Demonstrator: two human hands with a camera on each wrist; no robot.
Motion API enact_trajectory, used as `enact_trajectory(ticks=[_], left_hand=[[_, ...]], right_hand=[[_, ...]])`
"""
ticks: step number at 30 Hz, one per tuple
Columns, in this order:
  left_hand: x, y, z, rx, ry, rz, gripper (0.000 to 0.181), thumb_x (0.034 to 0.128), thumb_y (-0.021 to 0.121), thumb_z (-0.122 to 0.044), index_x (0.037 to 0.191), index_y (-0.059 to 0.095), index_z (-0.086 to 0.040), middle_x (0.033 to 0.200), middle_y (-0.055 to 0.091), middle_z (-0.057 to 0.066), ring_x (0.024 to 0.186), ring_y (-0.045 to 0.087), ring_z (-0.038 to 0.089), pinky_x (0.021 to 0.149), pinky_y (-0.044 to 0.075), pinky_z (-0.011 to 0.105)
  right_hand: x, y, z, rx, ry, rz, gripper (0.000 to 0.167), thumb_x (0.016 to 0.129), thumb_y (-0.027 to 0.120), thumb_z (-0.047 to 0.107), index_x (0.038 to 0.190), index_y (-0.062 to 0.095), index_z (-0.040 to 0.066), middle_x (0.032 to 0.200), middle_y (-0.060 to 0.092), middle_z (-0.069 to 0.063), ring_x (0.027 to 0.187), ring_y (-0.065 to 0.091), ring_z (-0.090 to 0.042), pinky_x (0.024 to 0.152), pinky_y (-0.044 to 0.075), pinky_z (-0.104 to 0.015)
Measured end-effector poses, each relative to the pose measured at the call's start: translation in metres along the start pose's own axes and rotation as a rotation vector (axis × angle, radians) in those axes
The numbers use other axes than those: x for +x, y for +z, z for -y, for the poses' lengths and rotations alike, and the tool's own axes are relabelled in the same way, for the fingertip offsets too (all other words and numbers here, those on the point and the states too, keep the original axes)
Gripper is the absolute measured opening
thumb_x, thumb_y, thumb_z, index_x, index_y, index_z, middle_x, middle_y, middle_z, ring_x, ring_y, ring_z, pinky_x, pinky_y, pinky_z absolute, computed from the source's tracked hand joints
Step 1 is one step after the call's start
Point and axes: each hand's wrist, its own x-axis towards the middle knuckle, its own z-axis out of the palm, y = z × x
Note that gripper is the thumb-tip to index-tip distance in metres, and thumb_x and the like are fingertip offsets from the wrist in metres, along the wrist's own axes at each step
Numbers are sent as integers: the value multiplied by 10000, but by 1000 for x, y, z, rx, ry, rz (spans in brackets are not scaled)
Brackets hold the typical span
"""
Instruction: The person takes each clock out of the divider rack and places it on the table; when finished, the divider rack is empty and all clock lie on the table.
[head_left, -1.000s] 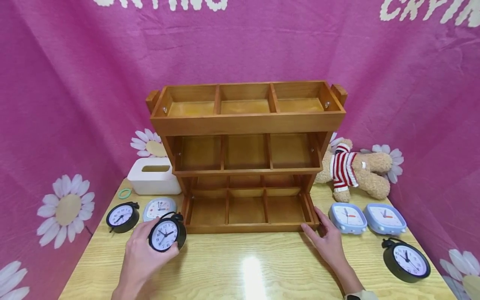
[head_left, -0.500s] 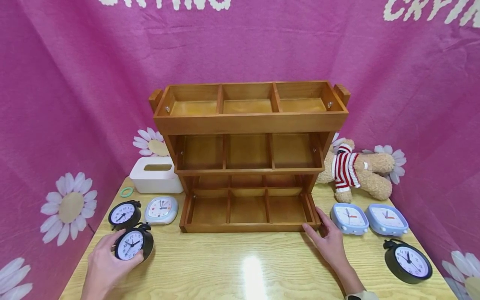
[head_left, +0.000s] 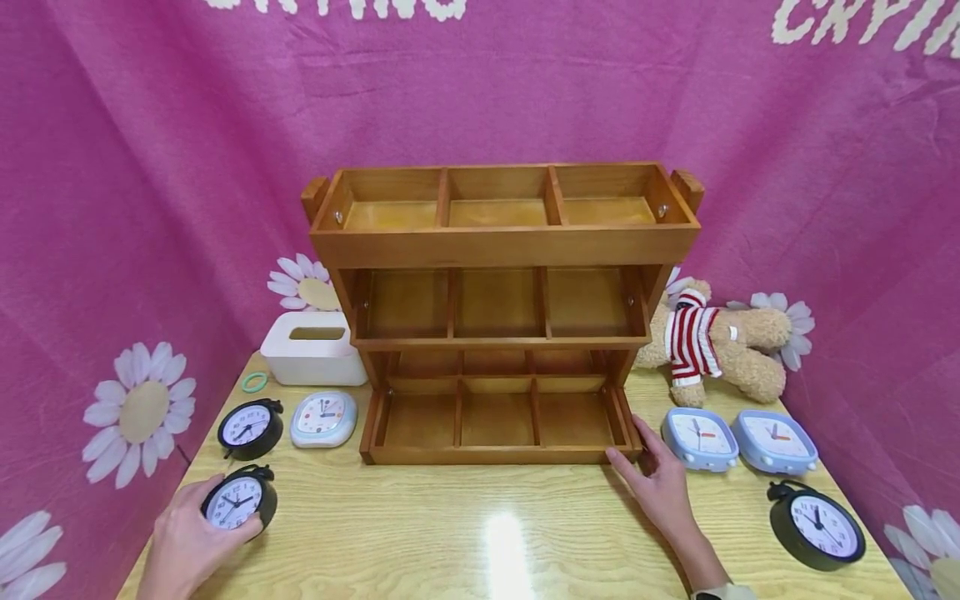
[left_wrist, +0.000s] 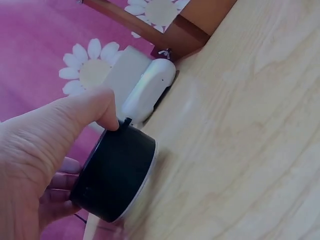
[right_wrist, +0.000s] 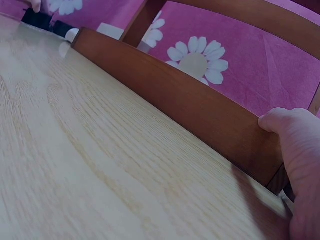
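My left hand (head_left: pixel 186 533) grips a round black alarm clock (head_left: pixel 236 502) at the table's front left, thumb on one side and fingers on the other. The left wrist view shows the clock's black body (left_wrist: pixel 117 172) tilted close to the tabletop; whether it touches is unclear. A three-tier wooden shelf (head_left: pixel 502 247) with divided compartments stands in the middle. My right hand (head_left: pixel 660 475) holds its lower right corner, the thumb on the front board (right_wrist: pixel 200 107) and the fingers along the side, partly hidden. Another black alarm clock (head_left: pixel 250 428) sits just behind the held one.
A pale blue clock (head_left: pixel 323 418), a white tissue box (head_left: pixel 311 354) and a green ring (head_left: pixel 254 382) lie left of the shelf. To the right are two blue clocks (head_left: pixel 701 439), a black alarm clock (head_left: pixel 817 525) and a teddy bear (head_left: pixel 712 342). Pink cloth hangs behind.
My left hand has carried the black alarm clock left and toward me, away from the shelf's lower left corner, and lowered it. My right hand has stayed on the shelf's corner.
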Motion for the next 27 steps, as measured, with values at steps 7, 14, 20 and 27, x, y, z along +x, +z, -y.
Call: enact_trajectory(ticks=[7, 14, 20, 27], left_hand=[[-3, 6, -6, 53, 4, -30, 826, 649, 934, -308, 1305, 618, 81, 1255, 618, 340, 1077, 613, 500, 819, 499, 582], [-5, 5, -37, -1, 31, -44, 803, 808, 849, -317, 1452, 537, 50, 1504, 489, 332, 1294, 500, 587, 956, 445, 712], [-1, 21, -78, -194, 78, -5, 711, 1012, 697, -317, 1607, 398, -67, 1692, 287, 178, 1533, 273, 465, 1158, 284, 720], [6, 57, -116, -251, 202, -20, 591, 1069, 607, -271, 1597, 423, -78, 1694, 283, 154, 1539, 272, 446, 1241, 219, 631]], right_hand=[[0, -1, -2, 2, 9, 8, 683, 898, 805, 9, 1512, 508, -22, 1476, 541, -291, 1159, 573, 77, 943, 482, -80], [-1, -6, 1, -14, 13, 9, 679, 910, 798, 23, 1517, 499, -28, 1489, 528, -297, 1176, 572, 48, 949, 475, -79], [0, -8, 2, -56, 12, 10, 687, 920, 797, 55, 1533, 492, -1, 1500, 531, -268, 1161, 560, 86, 935, 469, -61], [2, -5, 1, -166, -186, -42, 729, 851, 836, 29, 1507, 521, -15, 1546, 507, -231, 1411, 474, -137, 1124, 321, -85]])
